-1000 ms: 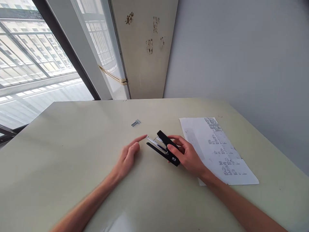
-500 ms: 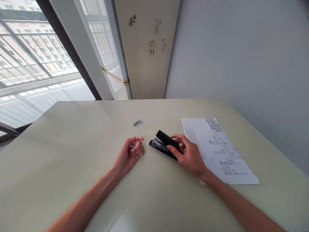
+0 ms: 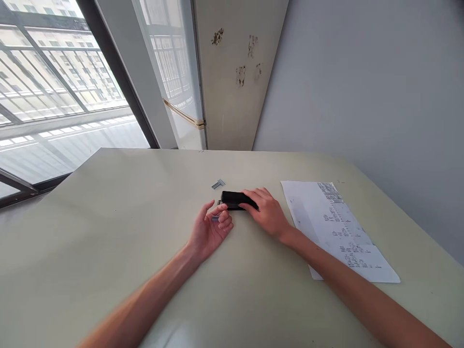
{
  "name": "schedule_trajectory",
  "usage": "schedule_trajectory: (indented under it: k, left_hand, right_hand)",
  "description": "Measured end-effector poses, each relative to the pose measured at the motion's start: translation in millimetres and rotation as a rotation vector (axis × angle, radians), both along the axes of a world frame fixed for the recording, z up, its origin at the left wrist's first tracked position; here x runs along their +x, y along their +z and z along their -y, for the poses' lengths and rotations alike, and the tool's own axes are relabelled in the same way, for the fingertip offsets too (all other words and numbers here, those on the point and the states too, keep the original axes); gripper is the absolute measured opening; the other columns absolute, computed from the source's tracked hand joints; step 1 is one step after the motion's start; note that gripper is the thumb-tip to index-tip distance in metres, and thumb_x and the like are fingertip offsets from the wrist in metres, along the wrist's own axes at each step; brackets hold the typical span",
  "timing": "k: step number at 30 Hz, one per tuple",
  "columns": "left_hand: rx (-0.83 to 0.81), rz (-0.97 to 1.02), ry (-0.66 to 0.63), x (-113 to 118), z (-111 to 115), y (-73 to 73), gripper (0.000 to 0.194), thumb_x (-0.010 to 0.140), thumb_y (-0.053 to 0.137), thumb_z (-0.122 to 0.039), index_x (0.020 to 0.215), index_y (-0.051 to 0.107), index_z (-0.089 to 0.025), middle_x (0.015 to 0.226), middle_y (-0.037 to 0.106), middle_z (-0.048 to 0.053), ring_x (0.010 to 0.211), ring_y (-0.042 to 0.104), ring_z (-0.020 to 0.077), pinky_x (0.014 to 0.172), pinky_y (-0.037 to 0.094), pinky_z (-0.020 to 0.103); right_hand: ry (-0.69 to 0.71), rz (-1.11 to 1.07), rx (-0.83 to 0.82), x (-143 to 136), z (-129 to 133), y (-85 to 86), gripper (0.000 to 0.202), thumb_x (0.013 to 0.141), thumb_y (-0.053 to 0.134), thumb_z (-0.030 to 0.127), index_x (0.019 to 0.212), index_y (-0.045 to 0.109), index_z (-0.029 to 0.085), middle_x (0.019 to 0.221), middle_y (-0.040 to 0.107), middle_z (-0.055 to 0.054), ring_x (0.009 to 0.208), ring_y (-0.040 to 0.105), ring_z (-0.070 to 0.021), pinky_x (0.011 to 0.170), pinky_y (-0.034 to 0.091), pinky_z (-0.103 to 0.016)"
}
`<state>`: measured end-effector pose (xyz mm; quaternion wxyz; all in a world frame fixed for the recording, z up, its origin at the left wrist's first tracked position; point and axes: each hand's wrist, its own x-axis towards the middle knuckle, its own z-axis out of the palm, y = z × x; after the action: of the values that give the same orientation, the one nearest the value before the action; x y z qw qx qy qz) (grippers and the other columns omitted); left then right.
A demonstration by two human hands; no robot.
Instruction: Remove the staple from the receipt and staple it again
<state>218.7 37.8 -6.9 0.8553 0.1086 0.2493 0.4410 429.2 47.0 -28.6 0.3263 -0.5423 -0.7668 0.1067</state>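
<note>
A black stapler (image 3: 237,198) sits at the middle of the table, its front end pointing left. My right hand (image 3: 266,210) wraps around its rear part from the right, thumb on the near side. Close to the stapler's front end is my left hand (image 3: 213,232), palm up with curled fingers around a small grey strip of staples (image 3: 215,218). The left index fingertip appears to touch the stapler's front. Just beyond, more grey staple strips (image 3: 218,184) lie crossed on the table. My right fingers hide the stapler's back end.
Printed sheets of paper (image 3: 326,222) lie to the right, partly under my right forearm. The pale table (image 3: 126,270) reaches a grey wall (image 3: 362,87) on the right. A cabinet (image 3: 232,111) and a window (image 3: 54,87) stand behind its far edge.
The stapler has turned from slanted to nearly level across the view, and its top and base look closer together. My left hand has come up against its front end, with its thumb lifted.
</note>
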Motion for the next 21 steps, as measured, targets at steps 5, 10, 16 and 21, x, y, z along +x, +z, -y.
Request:
schedule_trajectory:
  k: [5, 10, 16, 21]
  left_hand:
    - [0.004, -0.002, 0.0, -2, 0, -5.0, 0.034, 0.101, 0.058, -0.038, 0.089, 0.071, -0.009, 0.065, 0.05, -0.001, 0.054, 0.048, 0.0109, 0.056, 0.047, 0.024]
    - [-0.049, -0.027, 0.028, -4, 1, -4.2, 0.042, 0.104, 0.054, -0.043, 0.095, 0.073, -0.007, 0.073, 0.062, 0.006, 0.063, 0.06, 0.0145, 0.066, 0.055, 0.028]
    - [-0.132, -0.063, 0.09, -3, 1, 2.4, 0.053, 0.108, 0.047, -0.046, 0.123, 0.069, 0.0, 0.11, 0.075, 0.023, 0.102, 0.076, 0.0274, 0.093, 0.06, 0.035]
    - [-0.105, -0.027, 0.051, -4, 0, 2.0, 0.061, 0.108, 0.044, -0.049, 0.133, 0.065, 0.003, 0.107, 0.076, 0.023, 0.107, 0.075, 0.0314, 0.095, 0.06, 0.039]
  right_hand:
    - [0.041, 0.071, -0.012, -39, -46, 6.9, 0.03, 0.102, 0.066, 0.039, 0.129, 0.072, 0.029, 0.124, 0.064, -0.011, 0.12, 0.061, -0.0279, 0.09, 0.059, -0.04]
    - [0.119, 0.114, -0.105, -64, -75, 21.5, 0.034, 0.101, 0.068, 0.041, 0.132, 0.071, 0.026, 0.127, 0.061, -0.012, 0.123, 0.057, -0.0284, 0.095, 0.056, -0.042]
    - [0.231, -0.082, 0.113, -53, -45, 41.8, 0.031, 0.105, 0.057, 0.04, 0.13, 0.066, 0.024, 0.13, 0.065, -0.012, 0.118, 0.062, -0.0274, 0.105, 0.051, -0.045]
    - [0.464, 0.134, 0.225, -35, -5, 42.0, 0.02, 0.097, 0.07, 0.037, 0.113, 0.072, 0.024, 0.14, 0.062, -0.014, 0.131, 0.056, -0.0318, 0.108, 0.049, -0.05]
